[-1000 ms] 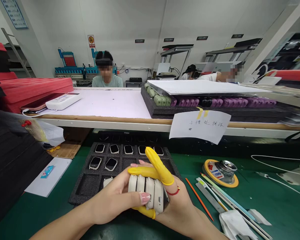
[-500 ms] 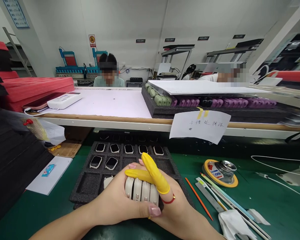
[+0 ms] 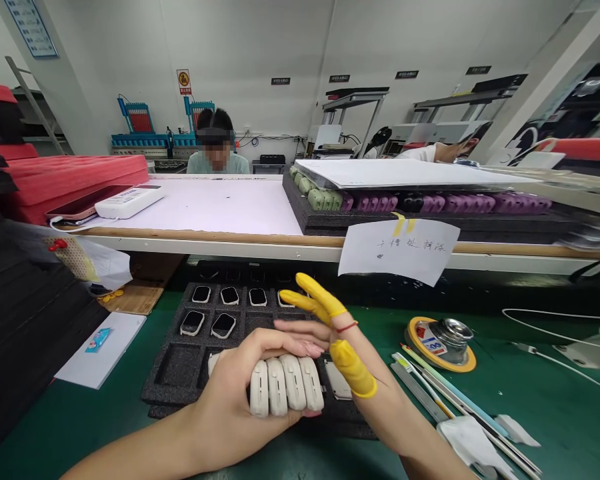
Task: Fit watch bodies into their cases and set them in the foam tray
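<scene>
Left fingers [image 3: 286, 341] around watch cases [image 3: 279, 387]

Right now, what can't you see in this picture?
Head view: the inner flat sides of the cases, hidden by one another and the left hand.
Head view: part of the tray, behind both hands.
Head view: part of a pale watch, behind the right hand.
Head view: words on the wall signs, too small.
</scene>
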The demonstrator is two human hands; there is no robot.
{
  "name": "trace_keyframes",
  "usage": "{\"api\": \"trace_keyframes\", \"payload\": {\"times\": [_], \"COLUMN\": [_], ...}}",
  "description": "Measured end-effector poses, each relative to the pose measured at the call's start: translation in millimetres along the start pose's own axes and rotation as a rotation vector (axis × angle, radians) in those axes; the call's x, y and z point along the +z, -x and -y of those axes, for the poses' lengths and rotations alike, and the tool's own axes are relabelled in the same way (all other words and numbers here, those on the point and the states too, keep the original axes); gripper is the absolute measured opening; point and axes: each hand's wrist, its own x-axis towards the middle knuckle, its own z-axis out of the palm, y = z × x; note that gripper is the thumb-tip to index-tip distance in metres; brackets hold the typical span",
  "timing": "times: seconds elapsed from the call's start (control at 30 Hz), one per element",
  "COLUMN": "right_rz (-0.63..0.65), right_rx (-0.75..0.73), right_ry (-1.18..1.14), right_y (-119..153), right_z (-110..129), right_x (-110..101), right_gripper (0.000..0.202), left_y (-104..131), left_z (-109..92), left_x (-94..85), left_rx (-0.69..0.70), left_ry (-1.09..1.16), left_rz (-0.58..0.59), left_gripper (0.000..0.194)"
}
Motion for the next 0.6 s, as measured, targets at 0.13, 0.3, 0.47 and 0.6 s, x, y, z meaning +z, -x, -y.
{"api": "trace_keyframes", "payload": {"times": [0.13, 0.3, 0.47, 0.6], "right_rz": [0.156, 0.266, 0.14, 0.016], "right_rx": [0.169, 0.257, 0.206, 0.018], "right_ry": [0.012, -0.307, -0.167, 0.033], "right_y": [-1, -6, -2, 4], "right_z": [6, 13, 14, 15], "right_x": [-1, 10, 20, 22], "right_gripper": [0.073, 0.094, 0.105, 0.083], "left_y": [2, -2, -1, 4], "left_z": [0, 4, 14, 13], "left_x": [-1.9, -4.3, -3.8, -3.1], "left_rx": [0.053, 0.259, 0.419, 0.147], "left_ry": [-0.145, -0.289, -0.343, -0.187], "left_rz": [0.014, 0.037, 0.127, 0.065], "left_gripper": [0.048, 0.047, 0.063, 0.112]}}
